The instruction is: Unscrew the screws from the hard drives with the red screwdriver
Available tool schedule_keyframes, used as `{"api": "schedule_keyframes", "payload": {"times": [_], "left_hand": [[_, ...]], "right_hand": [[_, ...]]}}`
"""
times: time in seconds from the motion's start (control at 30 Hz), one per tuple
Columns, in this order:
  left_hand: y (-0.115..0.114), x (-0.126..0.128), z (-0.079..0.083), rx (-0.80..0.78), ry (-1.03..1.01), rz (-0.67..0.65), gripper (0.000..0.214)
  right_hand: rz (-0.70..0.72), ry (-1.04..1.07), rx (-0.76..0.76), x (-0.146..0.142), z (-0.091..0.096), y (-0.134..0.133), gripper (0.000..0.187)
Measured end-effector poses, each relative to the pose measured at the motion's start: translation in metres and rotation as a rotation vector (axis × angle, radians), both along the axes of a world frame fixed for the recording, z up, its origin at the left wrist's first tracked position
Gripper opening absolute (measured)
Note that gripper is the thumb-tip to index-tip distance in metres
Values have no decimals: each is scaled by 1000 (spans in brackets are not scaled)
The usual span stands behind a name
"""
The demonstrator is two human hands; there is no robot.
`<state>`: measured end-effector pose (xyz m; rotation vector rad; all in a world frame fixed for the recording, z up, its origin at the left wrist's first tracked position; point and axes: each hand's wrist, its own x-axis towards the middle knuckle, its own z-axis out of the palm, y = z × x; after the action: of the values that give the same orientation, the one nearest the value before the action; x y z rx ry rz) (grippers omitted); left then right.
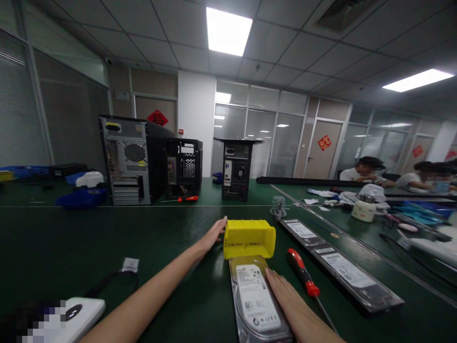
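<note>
Over green tabletop [167, 233], our unclenched left hand [213, 235] touched the yellow bin [249, 233], our outstretched right hand [280, 287] the hard drive [255, 293].

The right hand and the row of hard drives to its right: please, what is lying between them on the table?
In the head view, a red and black screwdriver lies between the right hand and those hard drives.

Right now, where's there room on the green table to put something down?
The biggest bare patch of green table is between the tall computer case behind, the white tag in front, and the left hand. It's crowded around the right hand: hard drive, yellow bin, red-and-black screwdriver, two more drives.
</note>
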<state>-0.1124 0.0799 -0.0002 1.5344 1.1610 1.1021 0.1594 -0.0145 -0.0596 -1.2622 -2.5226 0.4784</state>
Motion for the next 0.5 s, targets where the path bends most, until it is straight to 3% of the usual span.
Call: {"api": "schedule_keyframes", "payload": {"times": [0.17,0.3,0.43,0.5], "left_hand": [[-13,1,-7,-31,25,-82,72],[-20,-3,-3,-56,76,-111,75],[-15,-19,5,-105,174,-49,70],[-15,-32,9,-120,241,19,62]], "right_hand": [[60,-42,-24,-23,12,-14,84],[100,-42,-43,-51,28,-30,82],[90,-74,-112,-77,47,-40,109],[65,-82,-134,-88,56,-44,114]]}}
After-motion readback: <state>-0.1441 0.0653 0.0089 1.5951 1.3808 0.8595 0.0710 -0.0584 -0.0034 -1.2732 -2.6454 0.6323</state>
